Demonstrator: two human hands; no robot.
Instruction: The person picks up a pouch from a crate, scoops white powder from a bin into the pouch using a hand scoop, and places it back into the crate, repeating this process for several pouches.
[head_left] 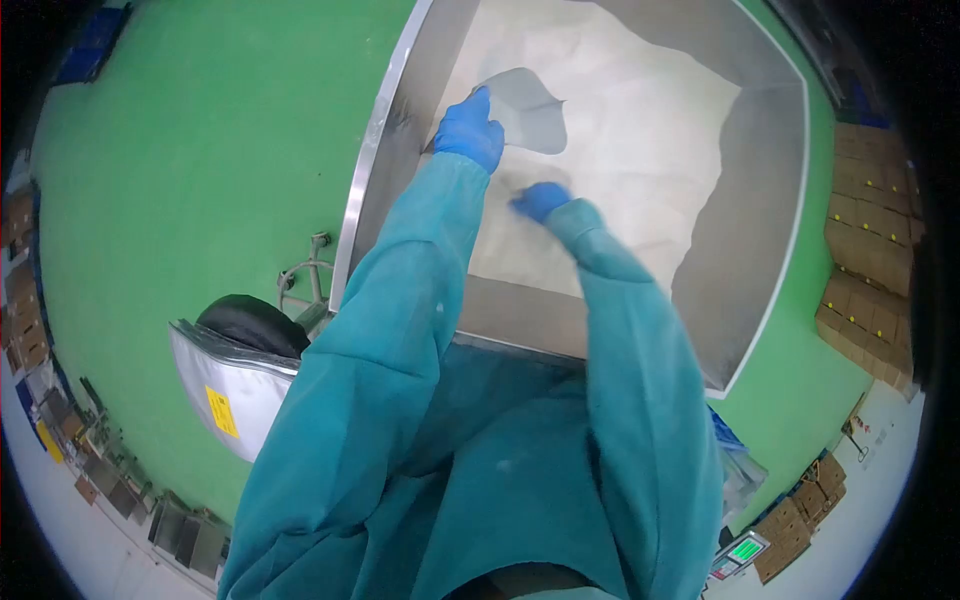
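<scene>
A large stainless steel bin point(520, 312) in front of me holds a broad bed of off-white powder point(630, 150). My left hand point(470, 130), in a blue glove, is closed on the near-left edge of a thin grey plate point(530, 112) with a scoop-like outline. This plate lies over the powder, near the bin's left wall. Lower and to the right, my right hand point(541, 200), also blue-gloved, is low over the powder and smeared by motion. Its fingers are too blurred to make out. Teal sleeves cover both my arms.
A black-topped stool point(255, 325) and a silvery bag with a yellow label point(222, 410) stand left of the bin. Stacked cartons point(870, 230) line the right side. A scale with a lit green display point(745, 550) is at lower right. The floor point(220, 150) is green.
</scene>
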